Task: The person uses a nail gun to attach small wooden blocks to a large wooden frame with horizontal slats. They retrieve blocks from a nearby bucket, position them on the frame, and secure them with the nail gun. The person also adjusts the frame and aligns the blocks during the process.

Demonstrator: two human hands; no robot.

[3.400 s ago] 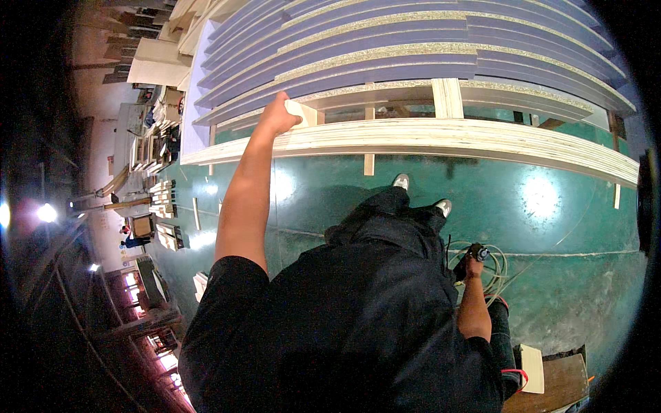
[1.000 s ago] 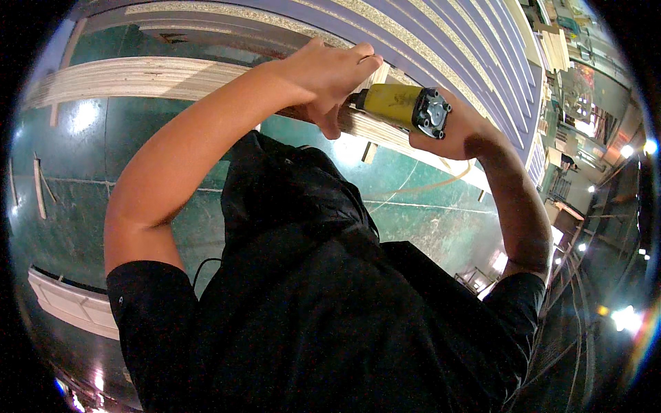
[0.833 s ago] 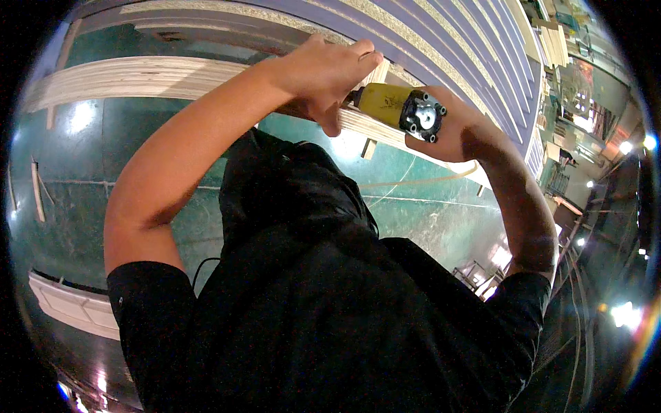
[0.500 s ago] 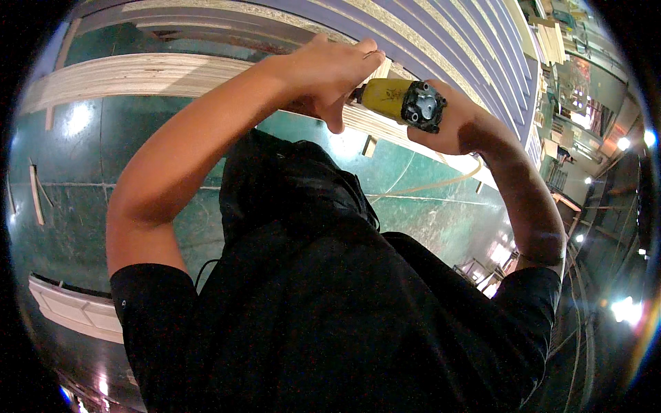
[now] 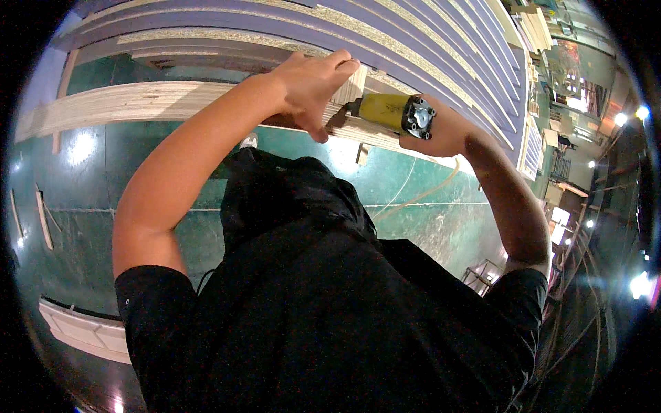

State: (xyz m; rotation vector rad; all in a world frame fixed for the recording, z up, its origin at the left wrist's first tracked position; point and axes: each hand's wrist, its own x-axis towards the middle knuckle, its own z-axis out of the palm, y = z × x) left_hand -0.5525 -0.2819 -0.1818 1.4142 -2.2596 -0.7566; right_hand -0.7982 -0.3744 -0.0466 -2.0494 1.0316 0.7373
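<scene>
At the far left, a long pale wooden beam (image 5: 124,107) runs across the scene above a glossy green floor (image 5: 82,199), with thin wood strips (image 5: 43,220) lying on the floor near the left edge and a pale board (image 5: 82,334) at the lower left. The person's black shirt (image 5: 330,323) fills the near middle. The left arm rises from the lower left to the left hand (image 5: 313,86), which presses flat on a small upright block of pale wood (image 5: 351,86) set against the beam, fingers laid over its top and thumb pointing down in front of it; the hand grips the block rather than closing into a fist. Just to the right, touching the block's lower side, sits a yellow power tool (image 5: 389,112) with a dark metal end cap facing the camera. The right hand (image 5: 441,131) is wrapped around the tool's body from the right, fingers clamped on it, its nose pushed toward the block and beam. The two hands are close together, separated only by the block and tool. Beyond them, far and to the right, a stack of purple-faced panels (image 5: 413,41) with raw pale edges slants across the scene. A light hose or cord (image 5: 420,193) curves over the floor below the right forearm. At the far right, workshop racks (image 5: 551,138) and bright lamps (image 5: 640,113) show.
</scene>
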